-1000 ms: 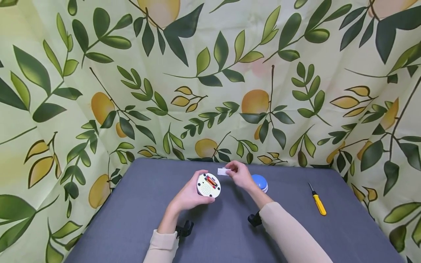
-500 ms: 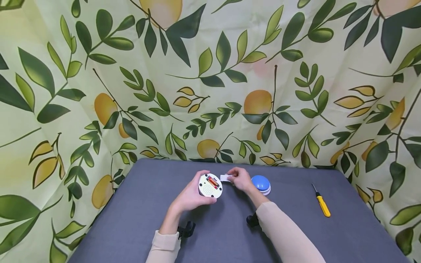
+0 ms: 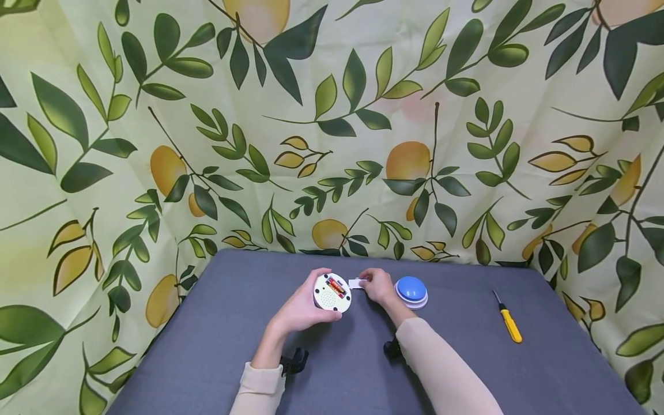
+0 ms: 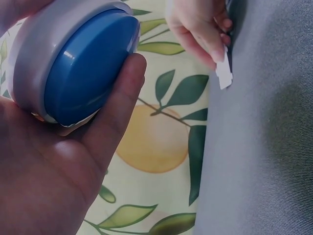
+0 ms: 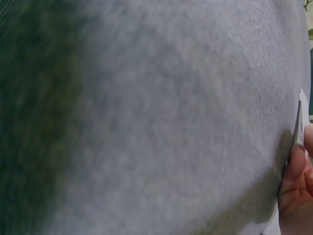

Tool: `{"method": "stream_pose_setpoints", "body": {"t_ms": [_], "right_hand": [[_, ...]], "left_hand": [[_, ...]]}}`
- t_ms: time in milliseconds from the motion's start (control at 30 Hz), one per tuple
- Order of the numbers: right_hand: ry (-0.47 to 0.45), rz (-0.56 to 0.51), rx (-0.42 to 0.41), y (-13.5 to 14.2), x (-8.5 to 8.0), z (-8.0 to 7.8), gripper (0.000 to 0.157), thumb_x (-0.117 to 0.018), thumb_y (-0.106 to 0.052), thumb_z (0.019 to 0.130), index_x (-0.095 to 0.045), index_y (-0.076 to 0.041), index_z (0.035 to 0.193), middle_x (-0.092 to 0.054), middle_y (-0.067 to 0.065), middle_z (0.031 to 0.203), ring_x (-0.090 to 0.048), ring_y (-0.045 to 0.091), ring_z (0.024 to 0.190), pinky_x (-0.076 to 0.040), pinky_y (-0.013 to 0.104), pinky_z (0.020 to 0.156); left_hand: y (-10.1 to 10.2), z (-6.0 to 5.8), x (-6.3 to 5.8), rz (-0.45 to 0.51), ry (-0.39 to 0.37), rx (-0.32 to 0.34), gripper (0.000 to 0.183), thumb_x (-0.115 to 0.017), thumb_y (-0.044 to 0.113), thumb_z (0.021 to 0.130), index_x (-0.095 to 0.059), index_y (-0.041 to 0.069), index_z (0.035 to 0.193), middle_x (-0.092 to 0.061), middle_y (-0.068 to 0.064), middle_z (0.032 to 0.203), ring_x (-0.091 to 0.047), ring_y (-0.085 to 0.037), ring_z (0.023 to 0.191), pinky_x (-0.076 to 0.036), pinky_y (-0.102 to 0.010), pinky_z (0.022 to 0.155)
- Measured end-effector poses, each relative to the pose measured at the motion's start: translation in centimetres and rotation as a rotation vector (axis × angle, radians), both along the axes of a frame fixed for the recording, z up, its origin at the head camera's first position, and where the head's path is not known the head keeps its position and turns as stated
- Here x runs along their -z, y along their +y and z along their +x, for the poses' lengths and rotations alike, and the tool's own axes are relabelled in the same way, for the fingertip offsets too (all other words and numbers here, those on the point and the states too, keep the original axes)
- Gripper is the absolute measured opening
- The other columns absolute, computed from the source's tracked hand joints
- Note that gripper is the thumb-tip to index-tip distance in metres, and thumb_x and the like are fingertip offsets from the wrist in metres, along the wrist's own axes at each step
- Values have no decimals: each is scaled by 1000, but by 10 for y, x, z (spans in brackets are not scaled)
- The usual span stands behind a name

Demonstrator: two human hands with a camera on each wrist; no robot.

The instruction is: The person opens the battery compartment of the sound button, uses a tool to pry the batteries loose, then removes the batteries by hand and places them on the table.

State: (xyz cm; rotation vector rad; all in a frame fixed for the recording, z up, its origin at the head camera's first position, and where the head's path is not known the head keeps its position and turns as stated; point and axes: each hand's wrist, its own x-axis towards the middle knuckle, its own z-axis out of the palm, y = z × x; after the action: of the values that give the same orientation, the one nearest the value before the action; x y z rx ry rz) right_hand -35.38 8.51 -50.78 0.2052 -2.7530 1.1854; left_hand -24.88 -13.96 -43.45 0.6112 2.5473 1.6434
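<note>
My left hand (image 3: 303, 302) grips a round white push-button device (image 3: 328, 297) by its edge, its underside turned toward me. Red batteries (image 3: 336, 287) sit in the uncovered compartment of that underside. The left wrist view shows the device's blue dome (image 4: 90, 66) on the far side. Between thumb and fingers, my right hand (image 3: 379, 285) pinches a small white battery cover (image 3: 355, 283), just right of the device and apart from it. In the left wrist view the cover (image 4: 224, 73) is close to the grey cloth.
A second blue-domed button (image 3: 412, 289) with a white base stands just right of my right hand. Farther right lies a screwdriver (image 3: 509, 323) with a yellow handle. Grey cloth covers the table (image 3: 207, 346); a leaf-and-fruit patterned curtain (image 3: 290, 115) rises behind it.
My right hand has come down and a little toward me with the battery cover, nearer the table. The left hand holds the button device nearly still.
</note>
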Motion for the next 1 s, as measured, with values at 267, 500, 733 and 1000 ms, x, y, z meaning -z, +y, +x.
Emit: {"method": "stream_pose_setpoints", "body": {"t_ms": [267,500,733,1000], "right_hand": [[-2,18,-9,0,-2,5,13,-71,-2,88,-76,1,100,-75,13,94,-67,30,94,-51,46,89],[56,-49,-54,6,-15,18,20,-69,3,89,-74,3,108,-69,10,87,-64,24,83,-52,42,79],[69,-92,-112,21,-38,36,17,-70,-3,92,-74,2,108,-71,7,91,-62,18,81,-51,36,75],[95,27,-163,47,-51,62,10,-69,-8,95,-75,-3,102,-70,1,89,-61,14,80,-51,34,74]], "left_hand": [[2,2,2,-1,4,12,94,-92,18,69,-40,17,148,-63,-5,114,-58,-18,100,-44,-37,88],[0,3,6,-11,-1,6,93,-91,21,70,-40,19,148,-62,-3,115,-59,-18,100,-45,-37,89],[0,1,3,7,-2,6,94,-91,19,70,-39,20,148,-63,-4,116,-58,-19,101,-44,-37,89],[2,-1,1,15,-12,16,94,-91,15,70,-39,19,149,-62,-5,117,-57,-19,100,-44,-38,89]]}}
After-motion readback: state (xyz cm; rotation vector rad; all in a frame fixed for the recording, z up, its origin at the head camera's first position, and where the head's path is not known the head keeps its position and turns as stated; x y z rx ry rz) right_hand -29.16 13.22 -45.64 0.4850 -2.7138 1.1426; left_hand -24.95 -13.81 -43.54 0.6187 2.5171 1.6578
